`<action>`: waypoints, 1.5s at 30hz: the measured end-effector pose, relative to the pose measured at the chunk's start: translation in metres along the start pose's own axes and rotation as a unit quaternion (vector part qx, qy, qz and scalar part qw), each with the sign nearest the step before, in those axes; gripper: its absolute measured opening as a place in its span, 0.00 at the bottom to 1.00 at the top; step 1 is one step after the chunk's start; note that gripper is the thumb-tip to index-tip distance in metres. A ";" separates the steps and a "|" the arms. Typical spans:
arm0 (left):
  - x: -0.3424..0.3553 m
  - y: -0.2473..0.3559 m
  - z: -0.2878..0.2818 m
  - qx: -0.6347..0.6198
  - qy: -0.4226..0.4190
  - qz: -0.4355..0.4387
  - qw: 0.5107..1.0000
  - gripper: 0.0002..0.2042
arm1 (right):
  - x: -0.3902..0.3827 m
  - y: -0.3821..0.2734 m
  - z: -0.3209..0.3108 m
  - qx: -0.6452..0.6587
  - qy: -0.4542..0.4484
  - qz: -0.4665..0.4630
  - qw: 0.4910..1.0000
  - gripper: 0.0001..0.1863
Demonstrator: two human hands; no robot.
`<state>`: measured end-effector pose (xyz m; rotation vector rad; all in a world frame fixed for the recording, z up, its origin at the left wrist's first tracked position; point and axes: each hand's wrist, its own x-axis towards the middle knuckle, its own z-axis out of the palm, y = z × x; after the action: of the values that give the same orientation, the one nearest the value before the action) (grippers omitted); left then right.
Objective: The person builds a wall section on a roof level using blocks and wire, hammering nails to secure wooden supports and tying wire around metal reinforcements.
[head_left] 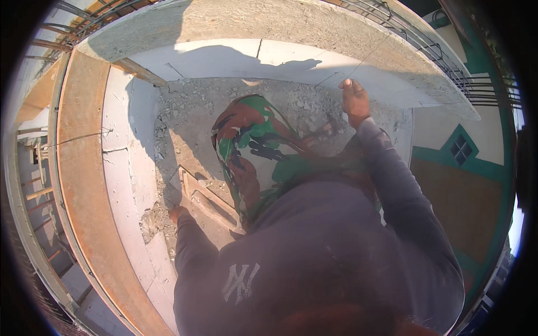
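My right hand (355, 104) is raised at the right, close to the inner face of the white block wall (291, 60). Its fingers are curled together, and whatever they may hold is too small to make out. A thin line runs across the wall just beyond the fingertips. My left hand (178, 214) hangs low at the left, beside the broken base of the left white block wall (120, 151). Its fingers are mostly hidden by shadow and the sleeve. A dusty wooden frame (208, 197) lies on the ground between that hand and my camouflage-clad leg (252, 145).
Rubble (188, 106) covers the ground along the walls. A rough board (235, 22) tops the far wall, and a brown board (81, 134) lines the left one. Steel bars (443, 64) stick out at the upper right. Beyond stands a green-trimmed building wall (457, 173).
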<state>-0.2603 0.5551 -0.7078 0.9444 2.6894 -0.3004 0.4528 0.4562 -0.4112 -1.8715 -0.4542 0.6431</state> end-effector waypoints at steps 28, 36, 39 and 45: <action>-0.523 0.362 -0.228 -0.388 -0.676 0.452 0.434 0.20 | -0.020 0.014 0.015 0.169 0.033 -0.051 0.984 0.11; -0.559 0.375 -0.186 -0.379 -0.651 0.456 0.474 0.14 | -0.010 0.031 0.020 0.189 0.054 -0.111 0.974 0.11; -0.555 0.384 -0.172 -0.373 -0.631 0.487 0.476 0.14 | -0.009 0.032 0.018 0.173 0.049 -0.113 0.977 0.12; -0.563 0.383 -0.180 -0.319 -0.520 0.588 0.532 0.11 | -0.005 0.038 0.013 0.135 0.077 -0.117 0.981 0.12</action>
<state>0.3711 0.5738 -0.3966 1.3751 0.5838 0.3361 0.4411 0.4487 -0.4498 -1.5672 -0.4533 0.3782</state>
